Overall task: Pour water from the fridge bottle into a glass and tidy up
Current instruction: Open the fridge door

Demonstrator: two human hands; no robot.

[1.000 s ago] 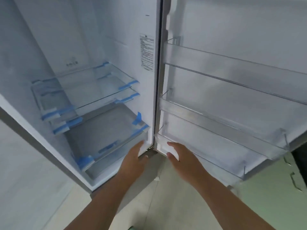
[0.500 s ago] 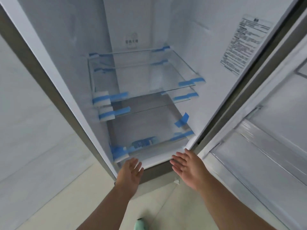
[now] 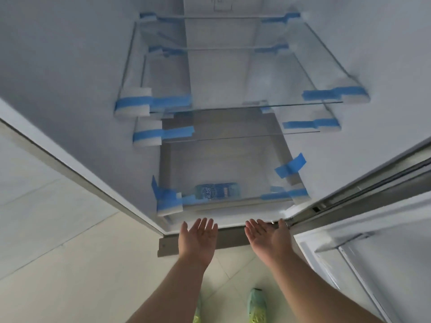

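While both hands reach with straight fingers and hold nothing, the left hand and right hand hover at the front edge of the open fridge. Just beyond them the water bottle lies on its side in the bottom drawer, along its front edge. It is probably light plastic, perhaps slick when cold; its middle looks the best hold. Its cap and fill level are unclear through the drawer front. No glass is visible.

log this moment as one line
stage: reaching into open fridge | left hand: open, empty | right hand: open, empty | bottle: lying in bottom drawer, untouched
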